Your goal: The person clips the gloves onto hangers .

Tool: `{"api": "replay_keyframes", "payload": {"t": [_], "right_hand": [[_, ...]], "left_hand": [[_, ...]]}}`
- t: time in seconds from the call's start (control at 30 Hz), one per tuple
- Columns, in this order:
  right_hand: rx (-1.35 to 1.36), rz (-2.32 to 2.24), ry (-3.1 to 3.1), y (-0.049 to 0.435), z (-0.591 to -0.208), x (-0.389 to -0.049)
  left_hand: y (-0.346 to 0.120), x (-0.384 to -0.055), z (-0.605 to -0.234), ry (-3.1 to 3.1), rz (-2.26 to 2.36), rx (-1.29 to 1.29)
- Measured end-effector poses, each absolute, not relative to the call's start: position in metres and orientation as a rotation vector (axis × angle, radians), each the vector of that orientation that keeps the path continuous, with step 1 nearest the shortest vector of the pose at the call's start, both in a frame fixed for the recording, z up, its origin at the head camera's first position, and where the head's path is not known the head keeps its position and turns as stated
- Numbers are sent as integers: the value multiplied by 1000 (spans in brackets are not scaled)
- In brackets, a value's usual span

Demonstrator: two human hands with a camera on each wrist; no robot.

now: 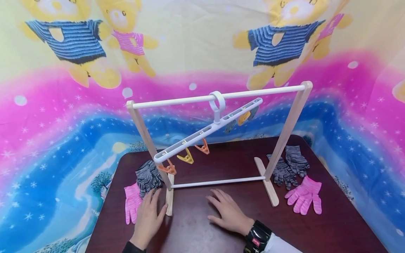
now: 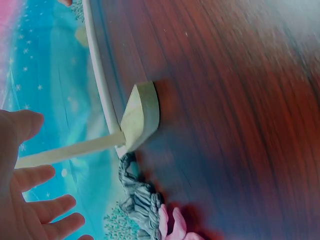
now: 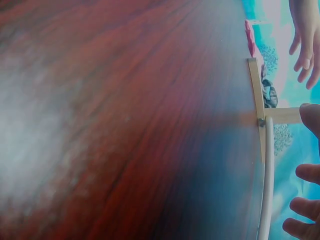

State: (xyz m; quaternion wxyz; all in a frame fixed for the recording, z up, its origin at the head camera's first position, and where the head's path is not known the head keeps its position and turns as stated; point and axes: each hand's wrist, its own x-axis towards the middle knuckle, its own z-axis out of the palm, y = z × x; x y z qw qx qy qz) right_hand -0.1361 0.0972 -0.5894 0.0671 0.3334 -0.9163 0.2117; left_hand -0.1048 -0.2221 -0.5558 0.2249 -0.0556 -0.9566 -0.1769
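Note:
My left hand [image 1: 148, 219] has its fingers spread and holds nothing, beside the left wooden foot [image 1: 169, 203] of a drying rack and near a pink glove [image 1: 131, 202]. In the left wrist view its fingers [image 2: 57, 205] show apart from the rack. My right hand [image 1: 230, 212], also with fingers spread and nothing in it, is in front of the rack's lower white bar [image 1: 218, 182]. A white clip hanger [image 1: 186, 142] hangs by its ring [image 1: 222, 102] from the top bar [image 1: 262, 92], tilted, left end lower. Orange [image 1: 202, 147], yellow [image 1: 186, 156] and blue-grey clips dangle from it.
Grey-black knit gloves [image 1: 149, 177] lie behind the pink glove at left. Right of the rack lie more grey-black gloves [image 1: 296, 161] and a pink glove [image 1: 305, 196]. The rack's right foot [image 1: 270, 191] stands on the dark brown table [image 1: 196, 232]. A patterned cloth [image 1: 190, 42] hangs behind.

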Motion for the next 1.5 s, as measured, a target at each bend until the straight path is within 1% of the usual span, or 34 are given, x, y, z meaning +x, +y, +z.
{"api": "replay_keyframes", "payload": {"t": [0.27, 0.83, 1.07, 1.5], "right_hand": [[1054, 631, -2769, 81, -585, -138], [1193, 509, -2760, 50, -586, -131], [1220, 502, -2782, 39, -581, -130], [1261, 466, -2736, 25, -582, -124]], "left_hand": [[-234, -106, -551, -2697, -497, -83], [-252, -120, -539, -2751, -463, -40], [-266, -124, -548, -2761, -487, -21], [-304, -126, -559, -2906, -623, 164]]}}
